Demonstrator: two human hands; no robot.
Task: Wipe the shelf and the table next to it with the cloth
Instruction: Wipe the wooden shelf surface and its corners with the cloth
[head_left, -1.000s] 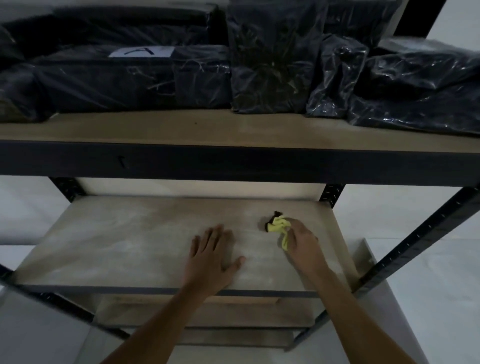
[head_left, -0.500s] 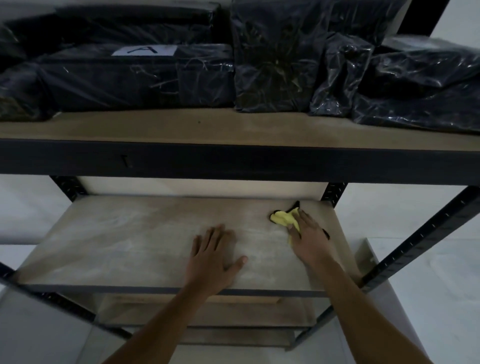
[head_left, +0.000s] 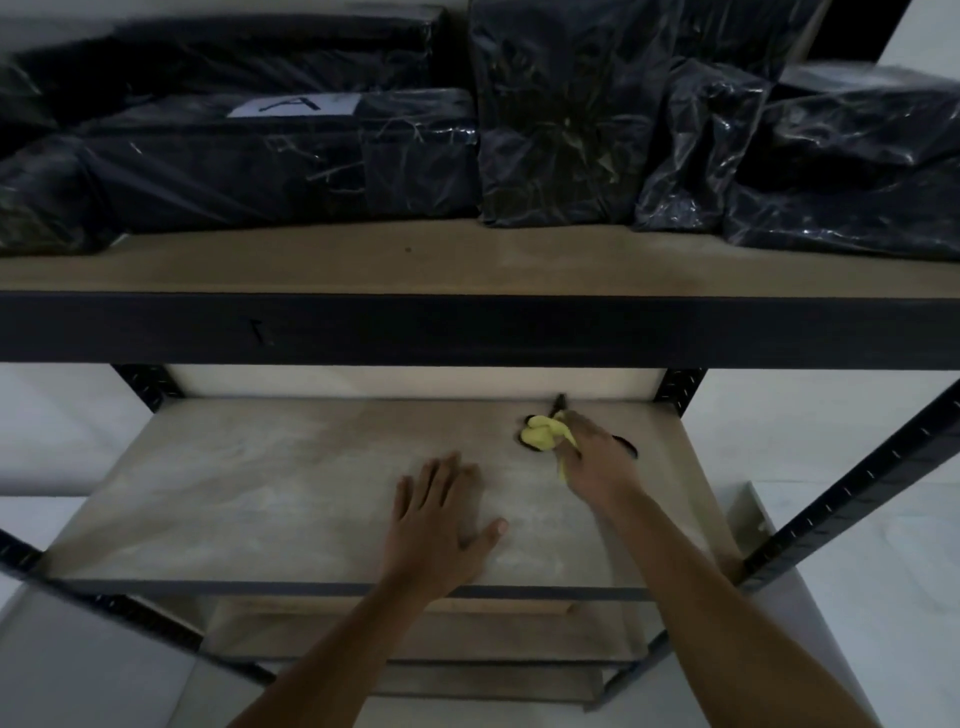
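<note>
A yellow and black cloth (head_left: 543, 432) lies bunched on the middle shelf board (head_left: 260, 483), toward its back right. My right hand (head_left: 597, 462) presses on the cloth, its fingers curled into the fabric near the board's back edge. My left hand (head_left: 439, 525) rests flat on the same board, fingers spread, close to the front edge. Pale dusty streaks show across the wood on the left part of the board.
Above, an upper shelf (head_left: 467, 270) carries several black plastic-wrapped packages (head_left: 260, 161) and its dark front rail overhangs my arms. A black slotted upright (head_left: 841, 499) runs down the right. Lower boards (head_left: 415, 629) show beneath. A pale surface (head_left: 810, 623) lies right of the rack.
My right hand has slid the cloth farther back and a little to the right across the board. My left hand has stayed in place.
</note>
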